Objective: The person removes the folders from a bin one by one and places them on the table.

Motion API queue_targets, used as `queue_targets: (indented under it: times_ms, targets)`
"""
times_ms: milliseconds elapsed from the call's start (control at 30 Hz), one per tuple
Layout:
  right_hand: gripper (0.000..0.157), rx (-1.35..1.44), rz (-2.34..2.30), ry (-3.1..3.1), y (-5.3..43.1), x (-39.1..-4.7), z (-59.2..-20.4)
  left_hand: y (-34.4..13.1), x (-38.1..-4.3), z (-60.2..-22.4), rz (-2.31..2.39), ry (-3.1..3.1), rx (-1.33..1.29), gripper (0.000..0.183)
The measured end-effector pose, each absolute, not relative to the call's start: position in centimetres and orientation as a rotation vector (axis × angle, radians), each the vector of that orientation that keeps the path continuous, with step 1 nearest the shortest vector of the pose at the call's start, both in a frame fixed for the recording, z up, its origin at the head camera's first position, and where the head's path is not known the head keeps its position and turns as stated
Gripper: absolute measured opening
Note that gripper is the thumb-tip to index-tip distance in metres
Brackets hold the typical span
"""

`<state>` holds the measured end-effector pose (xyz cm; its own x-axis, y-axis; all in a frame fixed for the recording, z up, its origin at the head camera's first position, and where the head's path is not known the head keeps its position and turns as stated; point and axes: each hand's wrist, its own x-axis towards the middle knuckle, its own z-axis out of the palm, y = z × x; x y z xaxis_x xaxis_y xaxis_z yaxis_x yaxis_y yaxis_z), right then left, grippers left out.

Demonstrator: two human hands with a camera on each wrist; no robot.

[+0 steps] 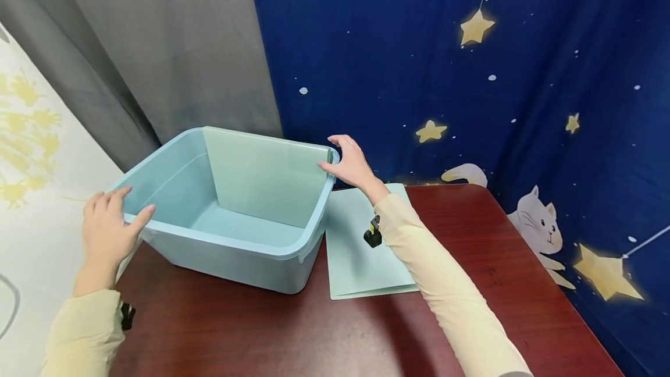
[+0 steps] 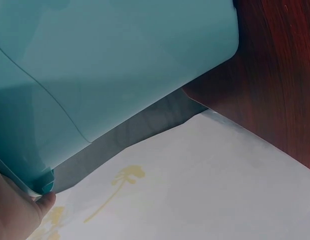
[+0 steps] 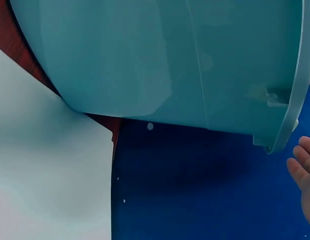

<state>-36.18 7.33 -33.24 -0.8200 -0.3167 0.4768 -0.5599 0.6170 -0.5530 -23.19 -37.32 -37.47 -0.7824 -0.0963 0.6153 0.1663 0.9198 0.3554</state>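
A light blue plastic tub (image 1: 235,260) stands on the table, with a pale green folder (image 1: 262,176) upright inside against its back wall. My left hand (image 1: 107,231) holds the tub's front left corner, fingers bent over the rim and thumb along the front edge. In the left wrist view, a digit of that hand lies right at the rim's end. My right hand (image 1: 352,162) is at the back right corner, thumb and fingers spread either side of the rim. In the right wrist view, its fingers (image 3: 304,162) extend loosely beside the rim, apart from it.
A second pale green folder (image 1: 361,255) lies flat on the dark red table (image 1: 251,330), close against the tub's right side. Behind hang a grey curtain (image 1: 173,45) and a blue starry curtain (image 1: 366,45). A white printed cloth (image 1: 42,237) is at the left.
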Motion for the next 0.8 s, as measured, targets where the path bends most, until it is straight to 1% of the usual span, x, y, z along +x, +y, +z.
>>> queue_targets:
  times_ms: [233,567,800]
  targets:
    - [0.066,0.711,1.046,-2.526,6.6,-36.6,-33.3,-37.5,-23.3,-37.6,-0.532,-2.411,-0.049,0.067]
    - [0.063,0.696,1.042,-2.555,6.0,-37.6,-33.1,-37.6,-23.5,-37.8,-0.538,-2.394,-0.039,0.065]
    - [0.065,0.663,1.064,-2.598,5.5,-37.9,-32.8,-37.5,-23.5,-37.8,-0.538,-2.396,-0.038,0.065]
